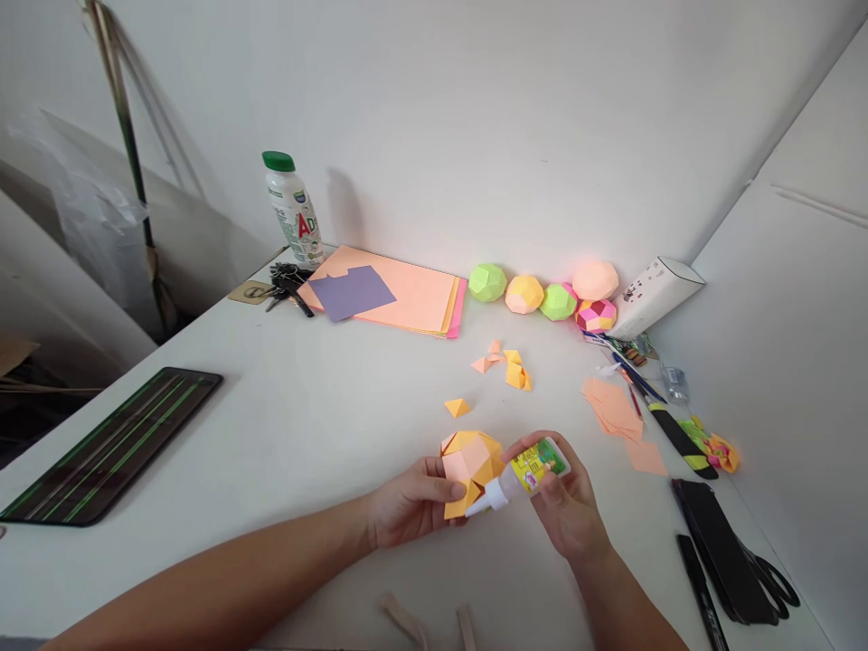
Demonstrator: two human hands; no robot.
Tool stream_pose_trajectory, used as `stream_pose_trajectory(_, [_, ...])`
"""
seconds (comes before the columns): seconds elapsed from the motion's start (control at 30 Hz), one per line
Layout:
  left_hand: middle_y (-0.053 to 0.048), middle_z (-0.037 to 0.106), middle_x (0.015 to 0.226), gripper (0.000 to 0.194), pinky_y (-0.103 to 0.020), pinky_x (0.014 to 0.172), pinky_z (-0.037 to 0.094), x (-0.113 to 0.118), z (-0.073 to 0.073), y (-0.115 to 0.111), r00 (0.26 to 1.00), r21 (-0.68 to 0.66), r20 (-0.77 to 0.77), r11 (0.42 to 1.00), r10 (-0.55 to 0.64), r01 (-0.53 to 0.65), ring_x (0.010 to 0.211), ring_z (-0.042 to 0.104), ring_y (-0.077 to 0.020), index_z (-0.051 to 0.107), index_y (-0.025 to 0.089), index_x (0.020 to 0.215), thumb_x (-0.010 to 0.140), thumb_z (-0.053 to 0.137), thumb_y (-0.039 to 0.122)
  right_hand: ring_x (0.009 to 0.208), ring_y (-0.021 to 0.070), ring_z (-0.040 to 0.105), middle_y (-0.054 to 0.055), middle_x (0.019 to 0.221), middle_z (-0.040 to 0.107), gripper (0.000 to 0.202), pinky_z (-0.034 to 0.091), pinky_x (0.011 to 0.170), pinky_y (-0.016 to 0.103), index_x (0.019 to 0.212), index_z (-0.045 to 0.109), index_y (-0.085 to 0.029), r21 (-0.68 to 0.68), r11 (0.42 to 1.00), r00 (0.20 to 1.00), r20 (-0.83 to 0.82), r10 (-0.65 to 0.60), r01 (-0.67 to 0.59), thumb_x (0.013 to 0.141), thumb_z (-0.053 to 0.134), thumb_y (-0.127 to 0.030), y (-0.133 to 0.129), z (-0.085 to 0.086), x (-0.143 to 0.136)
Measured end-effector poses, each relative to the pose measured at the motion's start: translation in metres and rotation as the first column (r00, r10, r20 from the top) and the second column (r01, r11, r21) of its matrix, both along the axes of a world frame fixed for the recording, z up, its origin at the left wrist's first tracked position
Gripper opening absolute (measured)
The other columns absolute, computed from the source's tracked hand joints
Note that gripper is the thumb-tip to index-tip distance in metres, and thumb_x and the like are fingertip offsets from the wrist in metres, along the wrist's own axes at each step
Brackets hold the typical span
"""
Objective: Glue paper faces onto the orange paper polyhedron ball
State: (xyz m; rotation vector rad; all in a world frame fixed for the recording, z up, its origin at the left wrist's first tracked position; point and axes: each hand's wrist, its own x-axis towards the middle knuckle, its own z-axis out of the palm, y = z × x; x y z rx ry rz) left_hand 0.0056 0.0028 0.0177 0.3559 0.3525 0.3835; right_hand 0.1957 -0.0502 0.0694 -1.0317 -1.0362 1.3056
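My left hand (417, 502) grips a partly built orange and peach paper ball (473, 459), its thumb on the ball's lower left side. Loose flaps stick out at the ball's bottom. My right hand (562, 497) is closed around a clear glue bottle (535, 467) with a yellow and green label. The bottle is tilted down to the left, and its white nozzle touches or nearly touches an orange flap at the ball's lower edge. Just beyond the ball lie a folded orange piece (457, 408) and small peach and orange folded pieces (514, 369).
Finished paper balls (524, 294) line the wall beside a white box (657, 294). Stacked paper (407, 298), keys (290, 282) and a white bottle (295, 212) stand back left. A dark tablet (115, 443) lies left. Peach squares (612, 409), a cutter (682, 440) and scissors (769, 579) lie right.
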Motion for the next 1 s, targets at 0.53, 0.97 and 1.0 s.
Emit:
stream_pose_trajectory(0.53, [-0.007, 0.067, 0.072, 0.022, -0.022, 0.058, 0.04, 0.0009, -0.0009, 0.0006, 1.0, 0.013, 0.03, 1.0, 0.0, -0.001, 0.061, 0.057, -0.0119, 0.072, 0.008, 0.082, 0.063, 0.078, 0.018, 0.076, 0.0201, 0.058, 0.007, 0.089, 0.068, 0.026, 0.047, 0.065, 0.032, 0.095, 0.061, -0.025, -0.022, 1.0, 0.999, -0.04, -0.011, 0.01, 0.078, 0.067, -0.044, 0.0023, -0.0016, 0.0024])
stream_pose_trajectory(0.97, [-0.01, 0.069, 0.082, 0.027, -0.021, 0.063, 0.04, -0.0014, -0.0004, 0.001, 0.999, 0.053, 0.033, 0.998, -0.016, 0.014, 0.073, 0.06, -0.0156, 0.073, 0.006, 0.088, 0.063, 0.077, 0.016, 0.076, 0.0187, 0.056, 0.006, 0.089, 0.067, 0.028, 0.046, 0.067, 0.031, 0.096, 0.062, -0.025, 0.06, 0.992, 0.994, -0.023, -0.108, 0.109, 0.077, 0.068, -0.045, 0.0013, -0.0014, 0.0015])
stream_pose_trajectory(1.0, [-0.01, 0.069, 0.081, 0.027, -0.021, 0.063, 0.04, -0.0015, -0.0002, 0.0009, 0.999, 0.055, 0.036, 0.998, -0.019, 0.017, 0.073, 0.06, -0.0153, 0.073, 0.006, 0.088, 0.063, 0.077, 0.017, 0.077, 0.0188, 0.056, 0.006, 0.09, 0.067, 0.028, 0.045, 0.067, 0.031, 0.096, 0.061, -0.025, 0.058, 0.993, 0.994, -0.012, -0.106, 0.106, 0.078, 0.068, -0.045, 0.001, -0.002, 0.0017])
